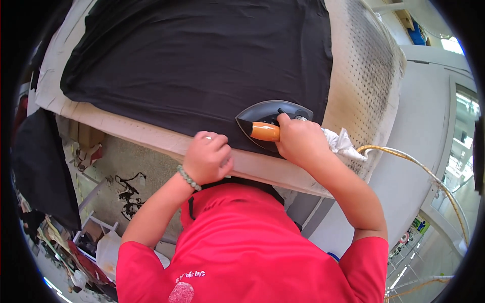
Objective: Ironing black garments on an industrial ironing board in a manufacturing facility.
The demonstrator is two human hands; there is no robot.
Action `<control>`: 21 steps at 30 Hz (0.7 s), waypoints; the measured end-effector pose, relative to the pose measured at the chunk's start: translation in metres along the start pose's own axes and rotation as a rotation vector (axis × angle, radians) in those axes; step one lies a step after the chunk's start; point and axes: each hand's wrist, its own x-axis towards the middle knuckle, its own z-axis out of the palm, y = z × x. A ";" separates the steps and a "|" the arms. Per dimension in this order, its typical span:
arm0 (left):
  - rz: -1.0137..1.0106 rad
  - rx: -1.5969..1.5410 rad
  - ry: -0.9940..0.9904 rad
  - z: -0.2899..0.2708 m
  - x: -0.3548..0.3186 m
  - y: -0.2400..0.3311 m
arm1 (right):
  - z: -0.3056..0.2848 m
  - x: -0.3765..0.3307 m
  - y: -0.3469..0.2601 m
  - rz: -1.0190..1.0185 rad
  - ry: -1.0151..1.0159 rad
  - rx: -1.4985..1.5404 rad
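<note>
A large piece of black fabric [202,60] lies spread over a pale padded ironing table, with soft wrinkles across it. Near the fabric's front right corner rests a steam iron [275,109] with a dark soleplate and an orange handle. My right hand [302,139] is wrapped round that handle, and the iron's tip points left. My left hand [206,156], with a ring and a green bead bracelet [188,178], is curled at the table's front edge beside the fabric's hem. Its fingertips are turned away, so whether they pinch the hem is hidden.
The ironing table's cover [361,65] is stained and dotted on the right. A yellow-and-white hose [429,171] with white cloth [343,144] runs from the iron past the right edge. Another black cloth [40,161] hangs at the left, above a cluttered rack [96,237].
</note>
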 end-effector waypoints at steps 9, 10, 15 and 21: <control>-0.073 -0.066 0.005 -0.004 -0.002 -0.002 | -0.011 -0.014 0.012 0.222 0.076 0.043; -0.080 -0.044 0.131 -0.008 0.005 -0.001 | -0.010 -0.021 0.020 0.237 0.103 0.044; 0.015 -0.114 -0.144 0.032 0.006 0.020 | -0.006 -0.050 0.052 0.347 0.129 0.079; -0.011 -0.152 -0.111 0.055 0.019 0.047 | 0.007 -0.064 0.077 0.359 0.080 0.113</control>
